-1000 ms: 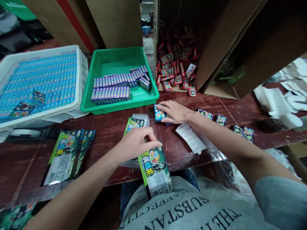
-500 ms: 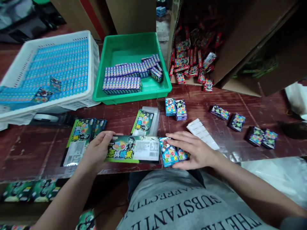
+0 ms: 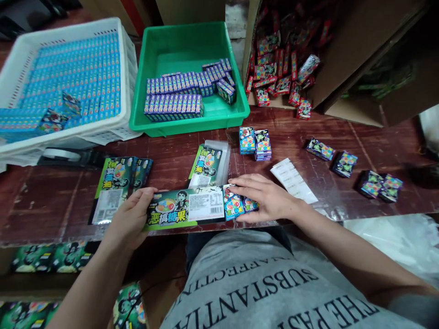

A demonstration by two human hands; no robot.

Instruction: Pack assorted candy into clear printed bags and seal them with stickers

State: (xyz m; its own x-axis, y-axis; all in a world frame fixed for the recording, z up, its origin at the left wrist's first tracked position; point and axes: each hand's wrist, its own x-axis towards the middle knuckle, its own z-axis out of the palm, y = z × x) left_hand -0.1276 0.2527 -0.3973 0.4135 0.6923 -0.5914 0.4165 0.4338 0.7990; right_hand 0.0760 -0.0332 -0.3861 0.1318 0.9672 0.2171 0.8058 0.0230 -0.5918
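Observation:
My left hand [image 3: 132,214] is closed on the left end of a long, flat, green-and-black printed candy package [image 3: 169,214] with a white label. At its right end, my right hand [image 3: 269,197] lies over a blue small candy box [image 3: 234,206] and a purple small candy box [image 3: 251,204], fingers on top and thumb at the near side. The blue box meets the package end; whether it is partly inside I cannot tell. Behind the package lies a clear plastic tray [image 3: 223,162] with a printed card [image 3: 205,163] on it.
A white basket [image 3: 128,68] of blue boxes and a green bin [image 3: 188,128] of purple boxes stand behind. Stacked small boxes [image 3: 263,145], a label sheet [image 3: 294,180] and printed packages [image 3: 111,192] lie around. A carton at the back right holds red boxes [image 3: 265,71].
My right hand has moved left with the small boxes, closing the gap to the package end. The left hand still holds the package. The whole view has shifted slightly.

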